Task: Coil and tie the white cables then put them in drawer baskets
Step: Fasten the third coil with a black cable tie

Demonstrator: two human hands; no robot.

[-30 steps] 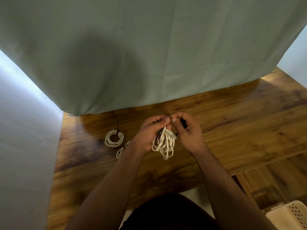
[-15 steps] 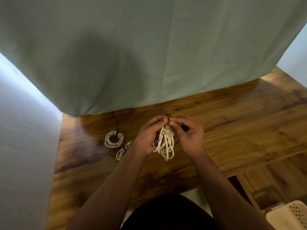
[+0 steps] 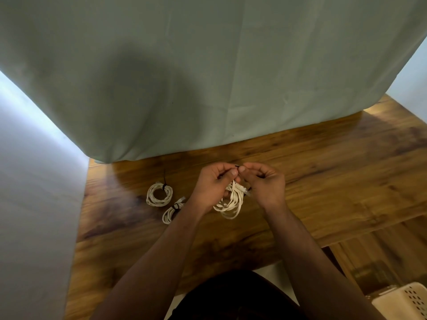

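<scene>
The left hand (image 3: 212, 185) and right hand (image 3: 265, 183) are pinching a black tie (image 3: 236, 166) atop a coiled white cable (image 3: 231, 204) hanging mid-counter (image 3: 323, 181). Tying is underway; cinching tight likely comes next, then the basket (image 3: 404, 301), near right.

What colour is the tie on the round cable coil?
Black tie on the white coil; head view shows it best.

Plain indoor room: wooden table (image 3: 328, 181), hung green cloth (image 3: 208, 77), plastic basket (image 3: 403, 304)
</scene>
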